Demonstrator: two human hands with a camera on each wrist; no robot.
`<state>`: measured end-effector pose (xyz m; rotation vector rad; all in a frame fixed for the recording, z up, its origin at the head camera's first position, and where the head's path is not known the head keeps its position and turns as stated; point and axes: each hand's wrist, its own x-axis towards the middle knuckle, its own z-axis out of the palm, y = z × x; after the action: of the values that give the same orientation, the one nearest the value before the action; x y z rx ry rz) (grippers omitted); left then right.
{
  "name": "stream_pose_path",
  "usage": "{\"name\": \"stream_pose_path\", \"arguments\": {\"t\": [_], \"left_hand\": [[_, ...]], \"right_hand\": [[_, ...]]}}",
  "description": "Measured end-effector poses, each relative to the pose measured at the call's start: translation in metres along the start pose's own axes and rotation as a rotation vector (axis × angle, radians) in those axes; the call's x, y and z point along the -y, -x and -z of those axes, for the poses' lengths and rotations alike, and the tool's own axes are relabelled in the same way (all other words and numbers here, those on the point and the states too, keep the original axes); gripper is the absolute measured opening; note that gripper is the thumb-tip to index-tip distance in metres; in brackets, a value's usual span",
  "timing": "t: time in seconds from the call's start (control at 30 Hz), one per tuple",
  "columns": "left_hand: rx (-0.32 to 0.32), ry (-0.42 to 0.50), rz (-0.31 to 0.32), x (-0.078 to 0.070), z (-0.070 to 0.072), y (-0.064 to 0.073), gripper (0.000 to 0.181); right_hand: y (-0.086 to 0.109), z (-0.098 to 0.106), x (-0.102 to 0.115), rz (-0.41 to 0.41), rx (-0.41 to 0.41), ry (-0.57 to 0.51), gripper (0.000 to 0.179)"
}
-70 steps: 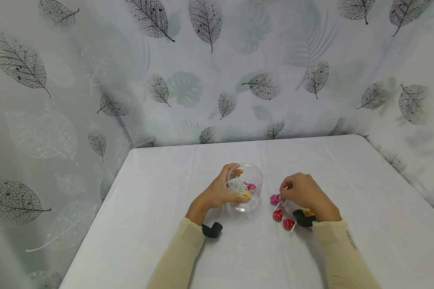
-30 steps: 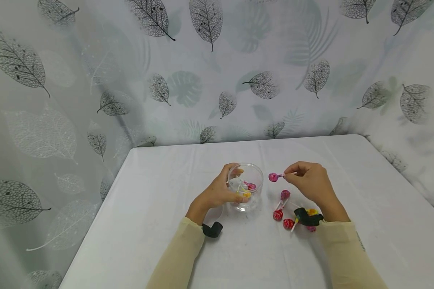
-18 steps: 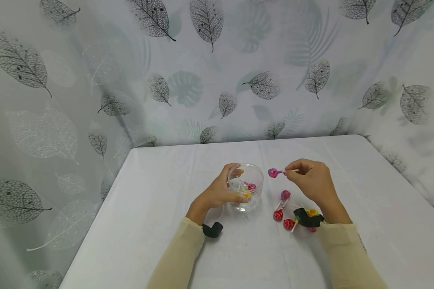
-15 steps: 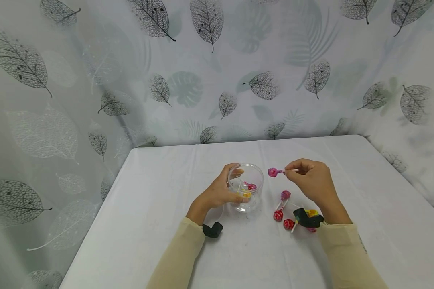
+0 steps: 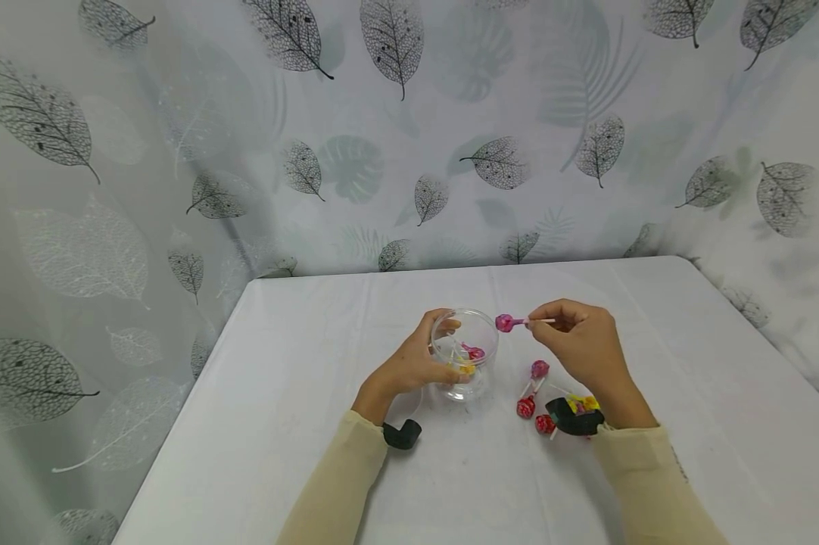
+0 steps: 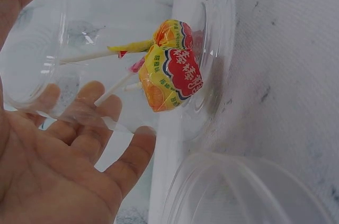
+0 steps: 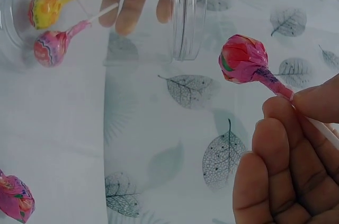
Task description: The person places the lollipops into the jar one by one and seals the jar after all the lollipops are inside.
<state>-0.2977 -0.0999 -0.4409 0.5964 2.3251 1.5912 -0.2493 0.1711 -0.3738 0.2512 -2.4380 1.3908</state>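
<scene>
A clear plastic jar [image 5: 465, 341], without a lid on it, stands on the white table. My left hand [image 5: 412, 363] grips it round the side, thumb in front and fingers behind. Inside lie yellow lollipops [image 6: 172, 78] and a pink lollipop [image 7: 53, 46], sticks toward the mouth. My right hand [image 5: 580, 341] pinches another pink lollipop [image 7: 244, 60] by its stick between thumb and forefinger. Its wrapped head points left, close by the jar's rim at the right side.
Several lollipops lie on the table [image 5: 478, 484] below my right hand, among them a red one [image 5: 526, 407] and a pink one [image 5: 540, 369]; the wrist strap partly covers the others. A clear round lid [image 6: 238, 192] lies beside the jar, near my left wrist.
My right hand has picked a pink lollipop from the pile, raised it, turned it sideways and brought it left toward the jar's rim. My left hand and the jar have stayed in place.
</scene>
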Motion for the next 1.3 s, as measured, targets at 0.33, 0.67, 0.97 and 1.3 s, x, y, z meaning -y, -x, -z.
{"name": "stream_pose_path", "arguments": {"t": [0.33, 0.67, 0.97, 1.3], "left_hand": [[0.001, 0.010, -0.003, 0.002, 0.000, -0.001, 0.103], [0.000, 0.010, 0.004, 0.001, 0.000, -0.001, 0.103], [0.003, 0.014, 0.004, 0.001, 0.000, -0.001, 0.107], [0.010, 0.018, -0.024, 0.002, 0.001, 0.000, 0.106]], "right_hand": [[0.002, -0.005, 0.007, 0.015, 0.017, -0.028, 0.010], [0.005, -0.012, 0.010, 0.007, 0.071, -0.027, 0.009], [0.005, -0.017, 0.012, -0.015, 0.133, -0.020, 0.007], [0.006, -0.021, 0.013, 0.012, 0.191, -0.034, 0.012]]}}
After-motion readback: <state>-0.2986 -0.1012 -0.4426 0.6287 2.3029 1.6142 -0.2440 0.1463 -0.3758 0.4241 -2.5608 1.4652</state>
